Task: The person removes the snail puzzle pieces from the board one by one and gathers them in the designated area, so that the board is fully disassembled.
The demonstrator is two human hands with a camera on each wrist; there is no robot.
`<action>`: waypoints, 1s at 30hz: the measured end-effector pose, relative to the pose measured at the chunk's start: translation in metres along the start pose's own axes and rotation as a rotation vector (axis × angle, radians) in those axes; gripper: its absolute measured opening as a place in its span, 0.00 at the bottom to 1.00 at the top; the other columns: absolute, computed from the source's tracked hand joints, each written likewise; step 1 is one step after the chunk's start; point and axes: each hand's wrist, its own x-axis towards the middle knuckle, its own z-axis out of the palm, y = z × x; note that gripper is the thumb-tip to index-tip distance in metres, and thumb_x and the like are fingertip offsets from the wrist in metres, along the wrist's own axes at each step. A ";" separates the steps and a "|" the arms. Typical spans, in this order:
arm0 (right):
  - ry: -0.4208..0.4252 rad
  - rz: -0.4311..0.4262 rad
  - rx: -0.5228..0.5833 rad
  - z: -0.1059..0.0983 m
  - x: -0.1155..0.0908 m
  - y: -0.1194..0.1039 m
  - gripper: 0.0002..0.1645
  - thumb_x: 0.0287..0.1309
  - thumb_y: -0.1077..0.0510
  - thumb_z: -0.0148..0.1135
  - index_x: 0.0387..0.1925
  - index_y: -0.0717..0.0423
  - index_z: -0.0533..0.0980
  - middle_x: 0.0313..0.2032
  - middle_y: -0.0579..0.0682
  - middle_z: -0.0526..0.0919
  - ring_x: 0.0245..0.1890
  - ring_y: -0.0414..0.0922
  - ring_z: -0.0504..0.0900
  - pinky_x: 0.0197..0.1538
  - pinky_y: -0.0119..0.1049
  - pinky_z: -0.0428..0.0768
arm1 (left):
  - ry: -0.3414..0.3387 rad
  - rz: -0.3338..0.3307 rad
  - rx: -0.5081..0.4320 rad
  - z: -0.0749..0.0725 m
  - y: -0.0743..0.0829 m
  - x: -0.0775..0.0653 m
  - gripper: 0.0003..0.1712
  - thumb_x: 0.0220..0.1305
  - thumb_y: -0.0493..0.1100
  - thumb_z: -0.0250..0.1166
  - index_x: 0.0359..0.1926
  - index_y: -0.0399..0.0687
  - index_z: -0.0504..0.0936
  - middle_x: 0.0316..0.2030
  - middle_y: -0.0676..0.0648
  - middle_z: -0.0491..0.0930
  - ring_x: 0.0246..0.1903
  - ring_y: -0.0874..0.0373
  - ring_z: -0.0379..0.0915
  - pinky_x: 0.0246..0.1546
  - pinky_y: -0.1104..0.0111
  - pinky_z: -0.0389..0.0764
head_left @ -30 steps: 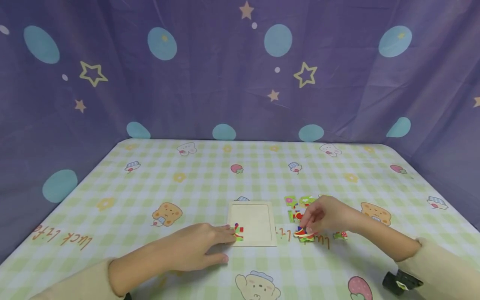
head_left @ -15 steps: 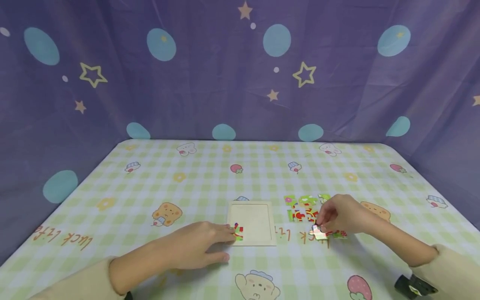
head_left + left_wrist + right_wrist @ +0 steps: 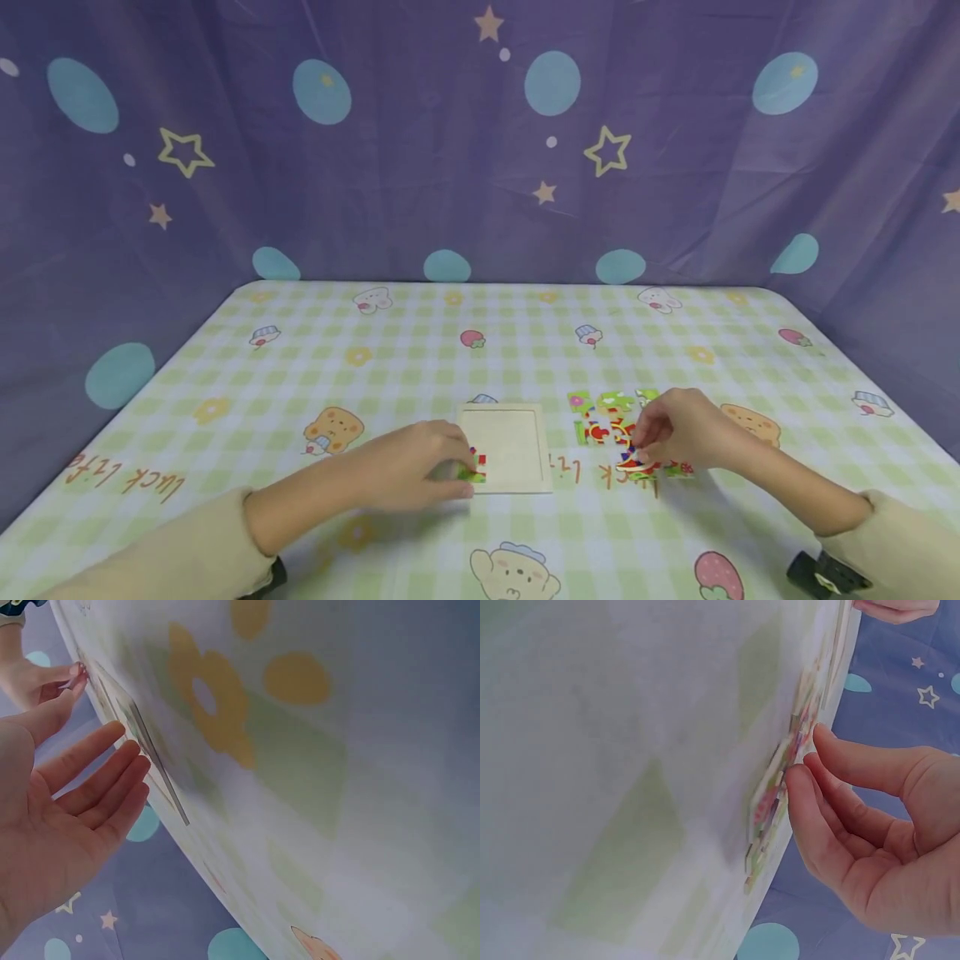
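A shallow square puzzle tray (image 3: 513, 437) lies mid-table in the head view. One red and green puzzle piece (image 3: 476, 474) sits in its near left corner. My left hand (image 3: 412, 467) is over the tray's left edge, partly covering that piece. In the left wrist view its fingers (image 3: 105, 780) are loosely extended, with nothing in them. Right of the tray, my right hand (image 3: 682, 429) pinches a blue, red and yellow puzzle piece (image 3: 628, 459) low among the loose pieces. The right wrist view shows thumb and forefinger (image 3: 804, 795) at the pieces' edge; the hand hides part of the group.
Several loose puzzle pieces (image 3: 600, 432) lie in rough rows right of the tray, one with a red mushroom (image 3: 681, 469) at the near right. A checked tablecloth (image 3: 420, 367) covers the table. Behind it hangs a purple curtain (image 3: 420, 167).
My right hand has moved right with the puzzle piece, which tilted and caught the light midway. Lately my left hand has shifted slightly right and lifted, showing more of the tray's corner piece.
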 end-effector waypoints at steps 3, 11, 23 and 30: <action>0.010 -0.033 -0.005 -0.002 0.001 -0.002 0.08 0.44 0.60 0.75 0.24 0.51 0.81 0.22 0.39 0.83 0.21 0.29 0.74 0.25 0.25 0.74 | 0.018 -0.003 0.001 -0.001 -0.002 0.003 0.14 0.63 0.51 0.64 0.46 0.51 0.84 0.45 0.56 0.82 0.48 0.63 0.77 0.54 0.66 0.80; 0.001 -0.127 0.006 -0.003 0.014 -0.020 0.06 0.46 0.58 0.74 0.28 0.51 0.82 0.24 0.40 0.85 0.25 0.29 0.78 0.29 0.24 0.77 | 0.005 -0.078 -0.016 -0.003 -0.009 0.011 0.33 0.59 0.53 0.68 0.62 0.45 0.74 0.64 0.47 0.73 0.67 0.50 0.66 0.70 0.56 0.67; -0.037 -0.264 0.008 0.018 0.049 -0.062 0.07 0.44 0.62 0.75 0.29 0.54 0.83 0.26 0.43 0.87 0.27 0.31 0.81 0.34 0.22 0.79 | -0.042 -0.154 -0.011 0.000 -0.016 0.016 0.48 0.55 0.61 0.68 0.71 0.46 0.61 0.75 0.47 0.53 0.74 0.50 0.51 0.74 0.53 0.57; -0.122 -0.261 0.029 0.034 0.064 -0.087 0.08 0.45 0.61 0.74 0.31 0.55 0.83 0.27 0.44 0.87 0.28 0.30 0.79 0.35 0.22 0.79 | -0.051 -0.173 -0.016 0.002 -0.019 0.018 0.49 0.55 0.62 0.68 0.72 0.45 0.60 0.75 0.46 0.54 0.74 0.50 0.52 0.74 0.54 0.58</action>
